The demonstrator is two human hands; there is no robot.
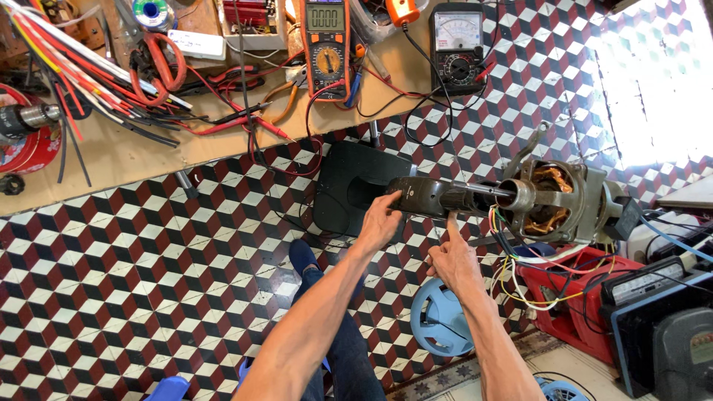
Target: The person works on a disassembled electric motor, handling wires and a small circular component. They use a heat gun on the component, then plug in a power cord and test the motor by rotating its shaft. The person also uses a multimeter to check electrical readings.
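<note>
Left hand [379,220]: fingers curled about the near end of a dark motor housing [431,196], thumb on top; grips it.
Right hand [451,256]: mostly closed, forefinger stretched up and touching the underside of the housing; holds nothing else.
Motor housing: held above the floor, level, between both hands; runs to the right into the shaft and motor core.
Motor core [553,197]: metal frame with copper windings showing, just right of the right hand, joined to the housing.
Wire bundle [512,260]: yellow, white, green and dark leads hanging from the core, beside the right wrist.
Blue fan part [438,319]: round, on the floor beneath the right forearm.
Red case [575,286]: open box on the floor right of the right hand; wires trail into it, other contents unclear.
Black base plate [349,186]: on the tiled floor beyond the left hand.
Workbench [111,160]: farther off, above-left of the hands.
Orange digital meter [327,44]: upright rectangle with a dial, on the bench.
Black analogue meter [457,48]: right of the orange one.
</note>
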